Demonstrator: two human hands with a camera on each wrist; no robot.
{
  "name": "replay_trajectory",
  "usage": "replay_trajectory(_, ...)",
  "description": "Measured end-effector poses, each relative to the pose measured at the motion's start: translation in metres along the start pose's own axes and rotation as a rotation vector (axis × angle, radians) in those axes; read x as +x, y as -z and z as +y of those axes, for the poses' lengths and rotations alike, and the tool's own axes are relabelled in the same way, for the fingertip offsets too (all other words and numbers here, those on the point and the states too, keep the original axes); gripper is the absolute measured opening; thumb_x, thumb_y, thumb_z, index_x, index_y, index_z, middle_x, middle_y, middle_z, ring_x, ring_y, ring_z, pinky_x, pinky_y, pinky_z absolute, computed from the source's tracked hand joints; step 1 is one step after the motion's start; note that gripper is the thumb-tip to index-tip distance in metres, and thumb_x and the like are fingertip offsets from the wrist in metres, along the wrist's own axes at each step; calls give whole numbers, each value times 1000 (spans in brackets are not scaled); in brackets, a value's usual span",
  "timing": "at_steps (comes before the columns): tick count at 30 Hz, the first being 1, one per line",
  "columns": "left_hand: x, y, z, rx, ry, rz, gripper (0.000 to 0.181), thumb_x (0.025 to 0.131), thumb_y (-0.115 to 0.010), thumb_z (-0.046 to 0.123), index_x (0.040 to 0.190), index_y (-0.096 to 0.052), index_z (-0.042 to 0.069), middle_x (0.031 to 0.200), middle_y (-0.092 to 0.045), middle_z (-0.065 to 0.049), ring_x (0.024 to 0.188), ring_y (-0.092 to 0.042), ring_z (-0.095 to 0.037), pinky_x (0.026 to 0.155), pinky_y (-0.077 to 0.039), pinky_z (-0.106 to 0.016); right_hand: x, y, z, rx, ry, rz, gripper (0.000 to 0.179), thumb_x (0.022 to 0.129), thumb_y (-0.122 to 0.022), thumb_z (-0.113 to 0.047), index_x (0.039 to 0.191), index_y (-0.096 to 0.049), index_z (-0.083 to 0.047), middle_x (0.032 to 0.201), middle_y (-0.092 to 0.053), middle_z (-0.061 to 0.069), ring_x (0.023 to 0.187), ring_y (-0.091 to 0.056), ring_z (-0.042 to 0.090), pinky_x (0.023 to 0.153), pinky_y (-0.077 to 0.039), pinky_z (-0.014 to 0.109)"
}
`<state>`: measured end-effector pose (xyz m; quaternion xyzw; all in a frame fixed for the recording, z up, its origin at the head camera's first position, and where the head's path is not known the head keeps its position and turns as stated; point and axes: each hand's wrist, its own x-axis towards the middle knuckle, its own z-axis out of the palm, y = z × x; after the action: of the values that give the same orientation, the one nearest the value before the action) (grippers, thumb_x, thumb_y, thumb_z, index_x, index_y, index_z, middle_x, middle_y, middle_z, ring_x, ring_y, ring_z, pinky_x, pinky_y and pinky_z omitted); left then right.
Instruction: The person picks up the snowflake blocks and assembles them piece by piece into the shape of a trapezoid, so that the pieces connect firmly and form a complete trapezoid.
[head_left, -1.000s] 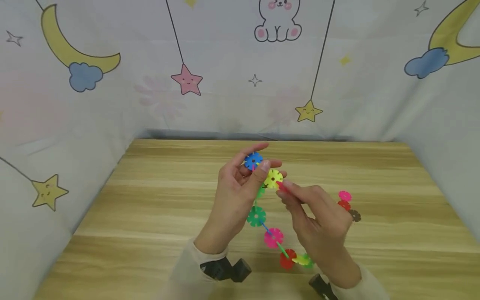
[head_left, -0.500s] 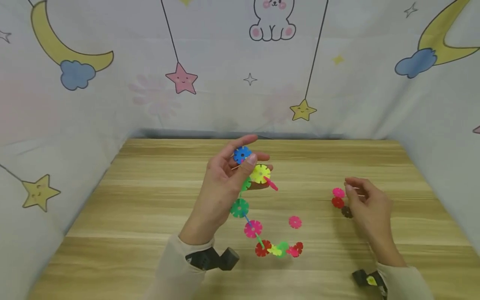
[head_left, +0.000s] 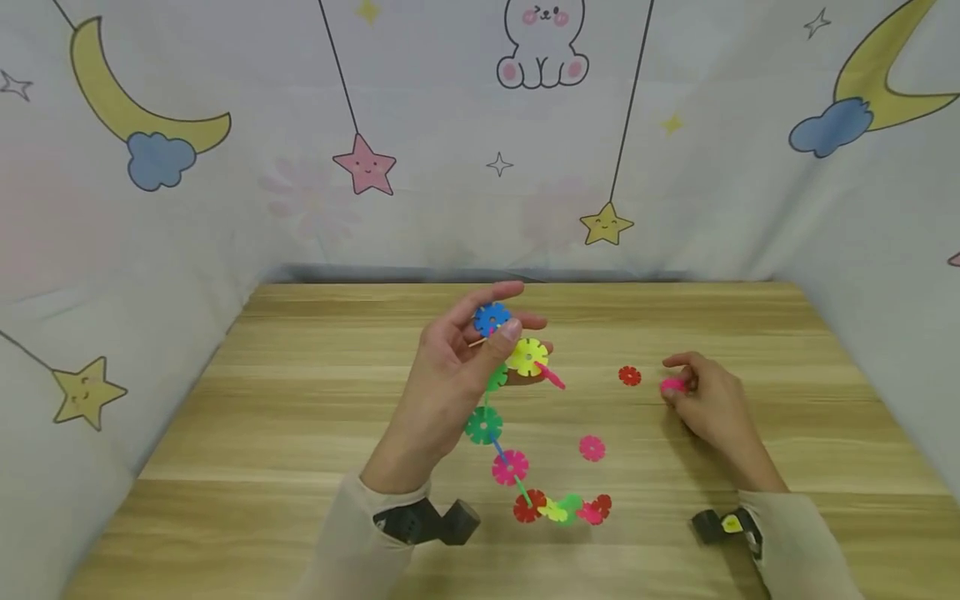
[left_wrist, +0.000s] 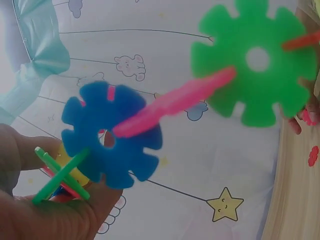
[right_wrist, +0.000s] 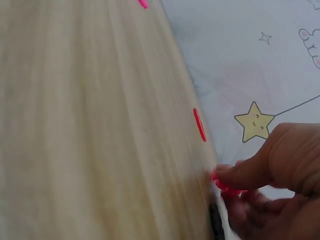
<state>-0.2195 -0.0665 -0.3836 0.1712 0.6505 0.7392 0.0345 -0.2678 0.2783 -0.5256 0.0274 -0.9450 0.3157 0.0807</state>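
My left hand (head_left: 457,375) holds a chain of interlocking plastic snowflake discs between thumb and fingers. A blue disc (head_left: 492,320) and a yellow disc (head_left: 528,357) with a pink disc (head_left: 553,377) slotted in edge-on are at its top. From there the chain hangs past a teal disc (head_left: 483,425) and a magenta disc (head_left: 510,467) to a red disc (head_left: 529,506), then bends right. Farther right, my right hand (head_left: 708,396) pinches a loose pink disc (head_left: 672,386) at the table. The left wrist view shows a blue disc (left_wrist: 110,135) joined to a green disc (left_wrist: 255,62).
A loose red disc (head_left: 629,376) lies left of my right hand, and a loose pink disc (head_left: 592,448) lies nearer me. In the right wrist view a dark piece (right_wrist: 216,220) is beside the fingers. Printed cloth walls (head_left: 450,225) enclose the wooden table (head_left: 300,375).
My right hand left the chain, reached right and now pinches a pink disc. The loose red disc has shifted left, away from the group. My left hand keeps holding the chain.
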Motion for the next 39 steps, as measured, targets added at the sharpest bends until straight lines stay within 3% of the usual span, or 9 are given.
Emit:
replay_trajectory(3, 1, 0, 0, 16, 0, 9, 42, 110, -60, 13, 152, -56, 16, 134, -73, -19, 110, -76, -17, 85, -67, -35, -2, 6, -17, 92, -6, -17, 31, 97, -81, -19, 125, -74, -7, 96, -73, 8, 80, -67, 14, 69, -51, 23)
replay_trajectory(7, 1, 0, 0, 24, 5, 24, 42, 110, -60, 14, 151, -57, 17, 134, -74, -18, 112, -75, -19, 85, -67, -33, -18, 23, -66, 380, 26, -104, 30, 101, -77, -27, 125, -72, -11, 92, -75, 0, 71, -73, 15, 66, -59, 28)
replay_trajectory(11, 0, 0, 3, 4, 10, 26, 42, 111, -60, 13, 152, -56, 18, 135, -73, -19, 119, -75, -21, 91, -67, -38, -36, 42, -121, 676, 140, -171, 25, 102, -75, -12, 126, -71, -6, 87, -76, 2, 66, -72, 21, 62, -60, 31)
replay_trajectory(15, 0, 0, 6, -19, 3, 30, 42, 111, -59, 13, 152, -56, 18, 136, -73, -19, 120, -77, -24, 93, -66, -42, -49, 49, -154, 823, 275, -201, 26, 100, -72, 2, 125, -72, -3, 84, -76, 3, 62, -70, 19, 58, -58, 29)
replay_trajectory(19, 0, 0, 7, -25, 4, 40, 41, 111, -60, 13, 151, -57, 19, 135, -74, -18, 111, -78, -21, 91, -66, -43, -54, 42, -164, 864, 360, -207, 29, 98, -71, 8, 125, -70, -1, 84, -76, 0, 61, -71, 17, 58, -60, 29)
replay_trajectory(30, -1, -2, 7, -42, -1, 57, 40, 111, -59, 12, 150, -57, 19, 134, -74, -20, 114, -79, -24, 92, -66, -43, -58, 25, -165, 916, 422, -140, 30, 96, -71, 12, 126, -67, 6, 85, -77, 2, 62, -73, 18, 57, -60, 29)
replay_trajectory(39, -3, -8, 6, -24, -55, 78, 40, 110, -59, 10, 150, -57, 15, 132, -73, -23, 118, -78, -33, 95, -65, -42, -64, 23, -175, 855, 360, -7, 31, 95, -75, 9, 124, -70, 0, 83, -77, 0, 61, -73, 16, 57, -60, 26)
